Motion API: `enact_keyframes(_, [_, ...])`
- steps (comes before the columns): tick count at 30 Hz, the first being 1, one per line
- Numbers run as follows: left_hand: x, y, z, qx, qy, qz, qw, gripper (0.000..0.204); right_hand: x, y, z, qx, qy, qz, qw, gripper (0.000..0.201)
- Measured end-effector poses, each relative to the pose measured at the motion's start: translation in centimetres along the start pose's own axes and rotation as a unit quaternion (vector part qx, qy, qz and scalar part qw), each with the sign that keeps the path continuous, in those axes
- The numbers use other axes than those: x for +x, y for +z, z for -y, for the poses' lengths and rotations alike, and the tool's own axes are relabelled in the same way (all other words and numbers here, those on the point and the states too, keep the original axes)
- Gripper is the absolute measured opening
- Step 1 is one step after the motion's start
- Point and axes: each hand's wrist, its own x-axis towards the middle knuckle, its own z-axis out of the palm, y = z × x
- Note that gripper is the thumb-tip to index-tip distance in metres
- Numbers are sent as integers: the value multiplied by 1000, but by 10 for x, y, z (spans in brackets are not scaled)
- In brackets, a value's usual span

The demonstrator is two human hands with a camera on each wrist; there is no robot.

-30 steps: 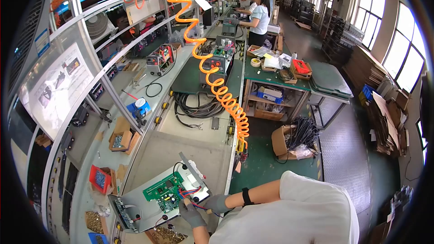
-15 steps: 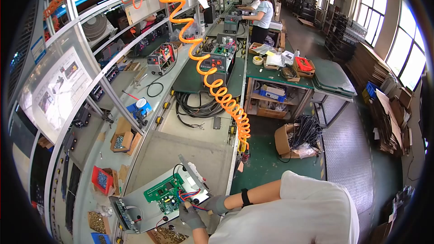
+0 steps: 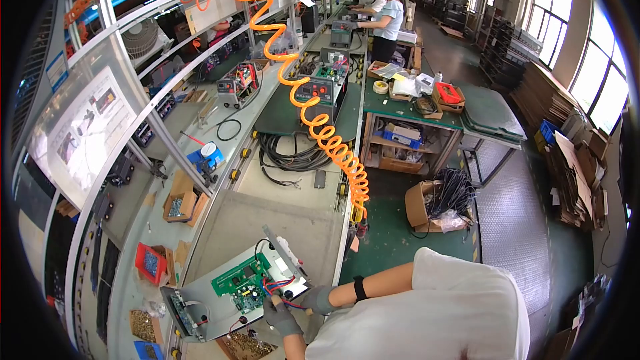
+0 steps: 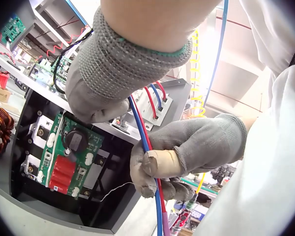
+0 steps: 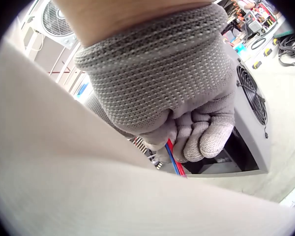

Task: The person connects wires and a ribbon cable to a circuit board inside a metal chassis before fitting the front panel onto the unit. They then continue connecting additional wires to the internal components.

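A grey metal equipment chassis (image 3: 200,297) with a green circuit board (image 3: 243,283) lies tilted on the bench before me. Both hands wear grey gloves. My left hand (image 3: 283,320) is at the chassis's near edge, fingers curled around red and blue wires that run behind it. In the left wrist view, my right hand (image 4: 196,147) pinches the red and blue wires (image 4: 145,130) between thumb and fingers, with tan wrapping on the thumb. The right wrist view shows wire ends (image 5: 174,160) emerging below the curled fingers. A second board (image 4: 69,157) with red parts sits inside the chassis.
Boxes of small fasteners (image 3: 243,347) and a red bin (image 3: 151,263) stand around the chassis. Farther along the line are coiled black cables (image 3: 290,157) and another machine (image 3: 317,93). An orange coiled hose (image 3: 333,147) hangs over the bench. Other people work at the far end.
The head view has shifted slightly. Both hands stay at the chassis's near edge with the wires, moving only a little.
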Motion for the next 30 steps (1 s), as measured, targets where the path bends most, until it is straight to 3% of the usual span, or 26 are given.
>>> enact_keyframes(3, [1, -1, 4, 8, 5, 1, 1000, 21, 2, 7, -2, 18, -18, -55, 998, 33])
enact_keyframes(7, [4, -3, 11, -7, 11, 9, 1000, 23, 4, 8, -3, 1, -18, -34, 999, 34])
enact_keyframes(12, [4, -2, 13, -8, 14, 4, 1000, 24, 3, 12, -5, -5, -36, -78, 996, 34])
enact_keyframes(15, [5, -2, 14, -9, 19, 2, 1000, 24, 3, 4, -1, -11, -3, -7, 1000, 36])
enact_keyframes(30, [4, -2, 13, -11, 13, 7, 1000, 23, 6, 6, -4, 0, -17, -24, 1000, 33])
